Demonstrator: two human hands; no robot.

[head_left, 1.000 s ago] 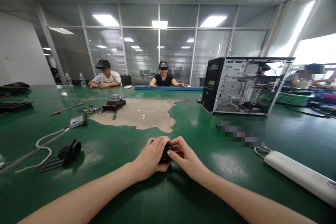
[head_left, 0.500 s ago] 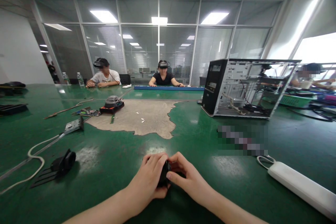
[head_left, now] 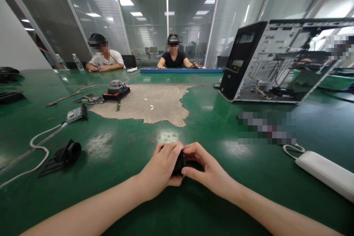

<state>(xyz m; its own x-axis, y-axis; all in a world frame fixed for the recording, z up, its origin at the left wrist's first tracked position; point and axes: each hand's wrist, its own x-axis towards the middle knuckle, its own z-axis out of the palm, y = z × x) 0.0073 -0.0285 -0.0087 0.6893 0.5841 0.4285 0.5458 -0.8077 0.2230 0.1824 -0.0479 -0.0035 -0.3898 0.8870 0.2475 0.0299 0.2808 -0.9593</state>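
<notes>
Well to the left of the grip, my feed shows a black bracket (head_left: 69, 153) with thin prongs lying on the green worktop (head_left: 177, 212), and beyond it a metal box (head_left: 75, 114).

Nearer the middle I have the left grip (head_left: 165, 162), curled over a small black part (head_left: 180, 163), fingers across its top and thumb below. So the left one is closed around it, and its back hides most of the shape from me. The black part sits between the two hands, low over the worktop; I cannot tell whether it touches down.

The right grip (head_left: 206, 167) is narrow, index and thumb pinching the part's exposed right end, with a hollow left under the curved palm.

As for handling, I judge it light and stiff, probably hard plastic, with a smooth face that could slide under dry fingertips. I would keep the full wrap on the left as the anchor and take the right end by its edges, thumb against finger, with modest force, since any thin lip there might crack.

To the right of the grip lies a white power strip (head_left: 326, 175), with an open computer case (head_left: 243, 62) farther off beyond, both well apart from my fingers.
</notes>
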